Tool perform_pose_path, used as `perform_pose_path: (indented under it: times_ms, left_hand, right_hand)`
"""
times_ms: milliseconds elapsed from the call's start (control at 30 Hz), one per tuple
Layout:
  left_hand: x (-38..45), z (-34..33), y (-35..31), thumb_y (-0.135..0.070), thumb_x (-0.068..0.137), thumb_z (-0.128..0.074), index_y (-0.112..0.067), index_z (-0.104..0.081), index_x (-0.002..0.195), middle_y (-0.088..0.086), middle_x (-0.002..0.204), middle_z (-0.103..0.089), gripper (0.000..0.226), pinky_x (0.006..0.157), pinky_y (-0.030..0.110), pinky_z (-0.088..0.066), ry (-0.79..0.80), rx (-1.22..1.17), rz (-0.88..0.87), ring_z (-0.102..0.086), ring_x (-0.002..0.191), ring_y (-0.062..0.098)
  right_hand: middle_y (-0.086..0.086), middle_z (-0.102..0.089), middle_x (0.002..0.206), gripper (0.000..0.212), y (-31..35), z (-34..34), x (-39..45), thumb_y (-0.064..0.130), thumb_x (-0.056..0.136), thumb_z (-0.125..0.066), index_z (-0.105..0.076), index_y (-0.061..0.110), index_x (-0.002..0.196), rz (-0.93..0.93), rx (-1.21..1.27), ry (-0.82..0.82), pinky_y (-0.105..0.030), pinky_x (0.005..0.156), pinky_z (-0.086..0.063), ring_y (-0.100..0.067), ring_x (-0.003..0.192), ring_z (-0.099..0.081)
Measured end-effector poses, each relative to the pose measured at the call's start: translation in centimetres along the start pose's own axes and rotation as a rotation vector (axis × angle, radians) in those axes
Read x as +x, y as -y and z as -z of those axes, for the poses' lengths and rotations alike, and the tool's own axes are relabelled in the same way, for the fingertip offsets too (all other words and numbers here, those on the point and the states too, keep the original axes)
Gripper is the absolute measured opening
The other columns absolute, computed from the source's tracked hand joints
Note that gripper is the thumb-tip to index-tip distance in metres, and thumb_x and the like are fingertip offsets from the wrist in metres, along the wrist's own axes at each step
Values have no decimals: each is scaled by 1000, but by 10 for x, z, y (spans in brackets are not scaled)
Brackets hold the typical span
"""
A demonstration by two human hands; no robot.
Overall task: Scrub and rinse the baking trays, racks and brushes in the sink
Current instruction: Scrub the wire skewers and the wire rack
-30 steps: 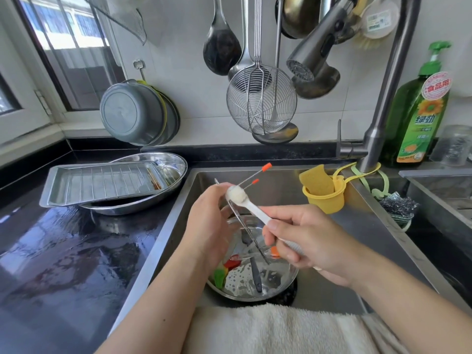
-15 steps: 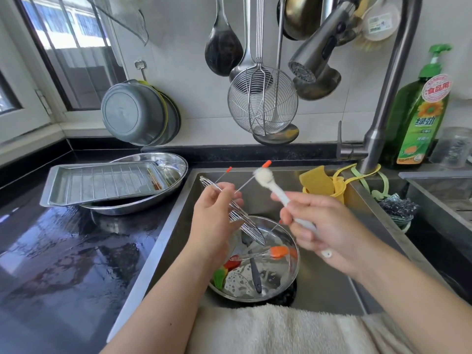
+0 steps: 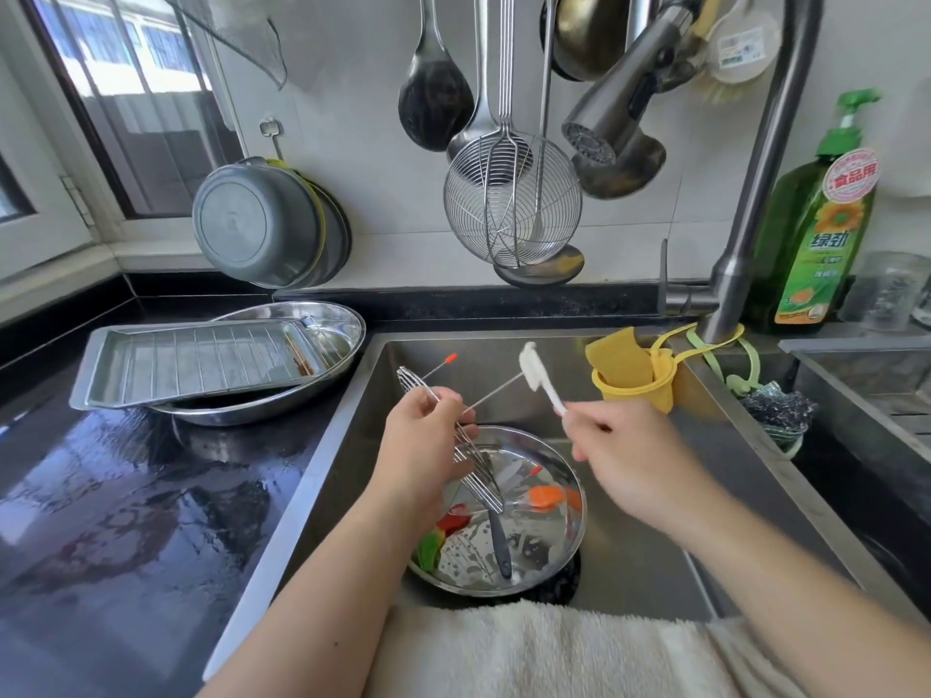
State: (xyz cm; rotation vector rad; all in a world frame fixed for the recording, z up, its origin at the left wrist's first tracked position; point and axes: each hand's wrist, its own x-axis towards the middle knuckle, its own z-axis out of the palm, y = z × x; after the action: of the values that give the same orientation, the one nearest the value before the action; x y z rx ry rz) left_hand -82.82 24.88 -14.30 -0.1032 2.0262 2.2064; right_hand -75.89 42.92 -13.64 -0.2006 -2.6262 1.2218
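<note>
Over the sink [image 3: 670, 556], my left hand [image 3: 428, 445] grips a bundle of thin metal rods [image 3: 476, 476], some with orange tips. My right hand [image 3: 619, 455] holds a white brush [image 3: 536, 372] by its handle, its soapy head raised beside one rod's far end. Below both hands a round steel basin [image 3: 569, 546] holds soapy water, an orange brush [image 3: 546, 496], a dark-handled tool [image 3: 499, 546] and red and green pieces. A baking tray [image 3: 101, 375] with a wire rack [image 3: 201, 360] lies on an oval steel dish [image 3: 347, 319] on the left counter.
The faucet [image 3: 745, 234] and its spray head [image 3: 614, 108] hang over the sink's back right. A yellow sponge holder [image 3: 635, 380], a steel scourer [image 3: 776, 410] and a green soap bottle [image 3: 816, 229] stand right. Ladles and a wire skimmer [image 3: 511, 204] hang on the wall. A towel [image 3: 529, 652] covers the front edge.
My right hand has slid the white brush outward along the rods, from near my left hand to their far tips. My left hand still holds the bundle, now slightly more upright.
</note>
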Motion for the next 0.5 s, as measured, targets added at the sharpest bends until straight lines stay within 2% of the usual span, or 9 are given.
perform_pose_path:
  times_ms: [33, 67, 133, 167, 233, 300, 367, 433, 500]
  left_hand:
    - [0, 1, 0, -20, 104, -53, -17, -63, 99, 5, 100, -69, 12, 93, 62, -58, -5, -4, 12, -73, 105, 30]
    - [1, 1, 0, -20, 105, -52, -17, -63, 101, 6, 101, -69, 12, 93, 62, -58, -13, -12, 25, -73, 104, 31]
    - [2, 3, 1, -19, 106, -51, -16, -62, 102, 6, 102, -68, 12, 94, 62, -57, -26, -19, 46, -73, 105, 32]
    - [2, 3, 2, -19, 105, -51, -16, -62, 102, 5, 101, -68, 12, 94, 63, -56, -30, -13, 52, -73, 105, 33]
    - [3, 2, 3, -19, 105, -51, -17, -62, 102, 4, 101, -68, 12, 93, 62, -57, -36, 22, 65, -74, 103, 32]
    - [2, 1, 4, -17, 104, -51, -16, -63, 101, 5, 100, -69, 12, 91, 62, -58, -31, 54, 80, -75, 97, 30]
    - [1, 1, 4, -15, 103, -50, -13, -63, 100, 8, 100, -69, 13, 89, 62, -59, -22, 78, 92, -76, 94, 32]
    - [1, 2, 3, -14, 103, -51, -13, -62, 99, 10, 103, -69, 12, 90, 63, -58, -18, 99, 97, -75, 100, 37]
    - [1, 3, 3, -14, 102, -50, -15, -61, 100, 8, 103, -69, 11, 91, 61, -58, -34, 112, 91, -75, 101, 37]
  right_hand:
    - [3, -49, 59, 29, 3, -5, -3, 22, 103, -49, -73, 18, 87, 84, -92, -24, -19, 44, -30, -10, 48, -44]
    - [4, -50, 64, 28, 3, -8, -5, 20, 103, -49, -77, 22, 101, 150, -146, -47, -18, 46, -35, -9, 55, -51]
    - [5, -52, 72, 32, 1, -9, -2, 21, 103, -50, -72, 26, 125, 193, -211, -110, -17, 52, -40, -8, 66, -53]
    - [6, -53, 74, 34, 0, -8, 1, 23, 103, -50, -68, 29, 131, 191, -236, -141, -19, 55, -41, -8, 70, -53]
    - [6, -54, 78, 35, 1, -6, 0, 27, 104, -49, -65, 32, 135, 219, -261, -143, -31, 62, -45, -10, 73, -53]
    - [7, -52, 78, 33, 6, -7, -4, 28, 104, -48, -68, 35, 130, 266, -294, -21, -35, 62, -46, -11, 73, -53]
    - [4, -52, 77, 27, 6, -10, -7, 26, 102, -47, -73, 31, 111, 259, -389, 90, -40, 63, -47, -18, 74, -54]
    - [1, -53, 72, 25, -4, 0, 3, 24, 101, -47, -70, 24, 93, 139, -443, 31, -39, 56, -43, -23, 69, -54]
    - [-2, -51, 63, 28, -18, 19, 13, 22, 100, -48, -63, 16, 78, -12, -472, -28, -34, 51, -31, -26, 63, -50]
